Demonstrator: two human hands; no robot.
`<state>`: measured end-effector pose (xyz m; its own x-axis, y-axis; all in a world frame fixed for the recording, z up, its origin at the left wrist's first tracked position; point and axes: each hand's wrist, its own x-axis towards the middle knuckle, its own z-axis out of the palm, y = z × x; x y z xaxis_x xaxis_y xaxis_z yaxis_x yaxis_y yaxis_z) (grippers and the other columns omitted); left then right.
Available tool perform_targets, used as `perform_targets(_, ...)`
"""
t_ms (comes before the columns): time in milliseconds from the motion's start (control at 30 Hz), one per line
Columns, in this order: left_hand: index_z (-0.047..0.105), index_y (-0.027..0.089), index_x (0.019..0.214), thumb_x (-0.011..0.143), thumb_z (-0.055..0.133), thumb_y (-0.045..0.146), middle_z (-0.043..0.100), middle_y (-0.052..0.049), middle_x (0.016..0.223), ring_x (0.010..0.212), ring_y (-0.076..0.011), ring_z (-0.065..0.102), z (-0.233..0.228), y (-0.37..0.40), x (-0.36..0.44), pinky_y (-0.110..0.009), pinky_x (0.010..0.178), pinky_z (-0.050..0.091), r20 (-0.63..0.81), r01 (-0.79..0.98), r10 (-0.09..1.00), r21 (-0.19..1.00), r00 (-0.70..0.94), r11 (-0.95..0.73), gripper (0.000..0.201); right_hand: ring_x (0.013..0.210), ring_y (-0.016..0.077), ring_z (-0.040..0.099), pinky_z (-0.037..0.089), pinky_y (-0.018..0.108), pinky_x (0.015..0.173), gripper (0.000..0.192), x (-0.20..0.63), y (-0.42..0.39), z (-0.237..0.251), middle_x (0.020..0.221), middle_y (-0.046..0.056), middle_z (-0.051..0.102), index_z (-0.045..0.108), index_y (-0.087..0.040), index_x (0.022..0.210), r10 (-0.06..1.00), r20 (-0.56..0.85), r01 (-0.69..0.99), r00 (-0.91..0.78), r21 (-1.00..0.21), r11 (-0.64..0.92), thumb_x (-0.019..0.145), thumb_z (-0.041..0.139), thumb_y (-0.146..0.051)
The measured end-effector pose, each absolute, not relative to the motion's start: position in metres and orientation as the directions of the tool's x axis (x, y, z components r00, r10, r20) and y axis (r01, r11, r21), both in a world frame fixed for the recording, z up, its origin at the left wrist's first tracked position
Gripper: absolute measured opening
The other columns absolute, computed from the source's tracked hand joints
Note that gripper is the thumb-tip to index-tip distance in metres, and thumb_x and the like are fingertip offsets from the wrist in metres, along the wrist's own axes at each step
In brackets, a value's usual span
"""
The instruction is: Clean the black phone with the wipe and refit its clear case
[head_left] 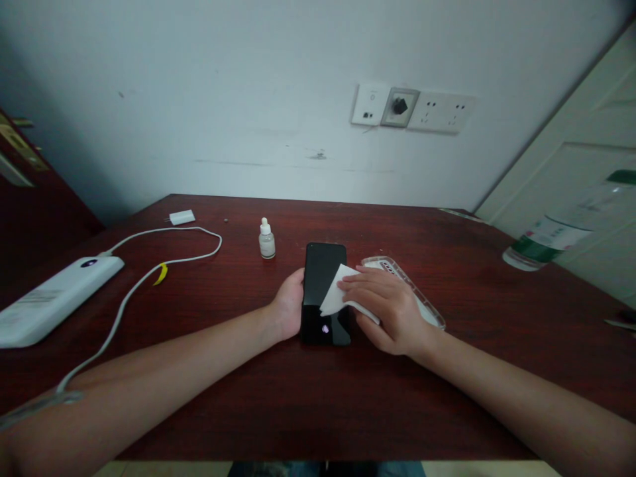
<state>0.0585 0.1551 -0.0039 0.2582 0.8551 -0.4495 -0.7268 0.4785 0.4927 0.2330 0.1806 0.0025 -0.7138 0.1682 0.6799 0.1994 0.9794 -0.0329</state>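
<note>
A black phone (322, 275) is held screen up above the dark red table, its glossy face reflecting a small light. My left hand (289, 306) grips it by the left edge, the fingers hidden behind it. In my right hand (390, 308) is a white wipe (334, 291), folded and laid against the right part of the screen, with the fingers pressed over it. Partly covered by that hand, a clear phone case (424, 301) lies on the table to the right. A small dropper bottle (267, 242) stands upright behind my left hand.
On the left lie a white power bank (54, 301), a white cable (124, 301) with a yellow tie (161, 273), and a white plug adapter (181, 217). A clear water bottle (556, 232) stands at the right. Wall sockets (440, 112) sit above the wooden table (278, 404).
</note>
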Motion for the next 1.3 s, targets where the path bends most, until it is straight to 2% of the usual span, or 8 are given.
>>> perform_targets(100,0.063,0.009,0.088,0.085,0.038,0.032,0.067,-0.01,0.071,0.066,-0.0219,0.064,-0.005,0.154,0.057,-0.033,0.067,0.05,-0.459,-0.707,0.843,0.494,0.282,0.506,0.035,0.089,0.026,0.064,0.051,0.042,0.081,0.021,0.231,0.175,0.004,0.092,0.014,0.068,0.062,-0.011,0.082,0.093,0.657,0.125,-0.748,0.002,0.992,0.077,0.044,-0.019)
perform_targets(267,0.064,0.008,0.086,0.086,0.031,0.042,0.066,-0.012,0.072,0.069,-0.0236,0.064,-0.006,0.153,0.055,-0.034,0.068,0.049,-0.437,-0.652,0.811,0.491,0.389,0.577,0.047,0.081,0.0255,0.064,0.053,0.039,0.074,0.03,0.225,0.164,0.002,0.085,0.014,0.068,0.062,-0.009,0.076,-0.069,0.595,-0.046,-0.801,0.054,0.997,0.081,0.037,-0.025)
perform_targets(433,0.064,0.004,0.086,0.087,0.026,0.044,0.067,-0.018,0.08,0.075,-0.0255,0.064,-0.003,0.151,0.057,-0.036,0.074,0.048,-0.412,-0.648,0.844,0.546,0.344,0.531,0.055,0.079,0.0241,0.063,0.053,0.037,0.07,0.034,0.222,0.158,-0.002,0.081,0.013,0.067,0.062,-0.01,0.071,-0.145,0.542,-0.148,-0.828,0.038,0.988,0.082,0.035,-0.027)
perform_targets(667,0.063,0.003,0.087,0.086,0.029,0.045,0.067,-0.018,0.083,0.08,-0.026,0.064,-0.007,0.152,0.056,-0.038,0.084,0.045,-0.397,-0.674,0.859,0.539,0.324,0.504,0.054,0.077,0.0236,0.062,0.053,0.036,0.071,0.035,0.223,0.158,-0.003,0.078,0.013,0.066,0.061,-0.01,0.067,-0.177,0.523,-0.188,-0.834,0.031,0.982,0.081,0.034,-0.027)
perform_targets(867,0.062,0.003,0.087,0.086,0.03,0.042,0.067,-0.018,0.081,0.079,-0.0254,0.064,-0.011,0.154,0.054,-0.038,0.083,0.046,-0.342,-0.685,0.852,0.508,0.396,0.522,0.05,0.079,0.0229,0.062,0.053,0.035,0.071,0.033,0.224,0.158,-0.003,0.079,0.012,0.066,0.06,-0.011,0.069,-0.178,0.516,-0.193,-0.838,0.027,0.981,0.081,0.035,-0.028)
perform_targets(1167,0.061,0.004,0.087,0.088,0.034,0.035,0.067,-0.017,0.081,0.078,-0.0241,0.064,-0.013,0.155,0.053,-0.037,0.081,0.048,-0.334,-0.697,0.855,0.497,0.396,0.517,0.041,0.08,0.023,0.062,0.054,0.035,0.071,0.033,0.223,0.158,-0.001,0.079,0.012,0.066,0.061,-0.011,0.07,-0.178,0.513,-0.193,-0.84,0.024,0.981,0.082,0.034,-0.027)
perform_targets(1300,0.061,0.004,0.089,0.087,0.035,0.038,0.067,-0.017,0.082,0.079,-0.0247,0.064,-0.015,0.156,0.053,-0.038,0.081,0.048,-0.35,-0.692,0.855,0.505,0.382,0.516,0.043,0.081,0.0228,0.063,0.054,0.035,0.07,0.033,0.223,0.158,-0.001,0.079,0.012,0.066,0.061,-0.012,0.07,-0.183,0.511,-0.2,-0.84,0.023,0.98,0.082,0.033,-0.026)
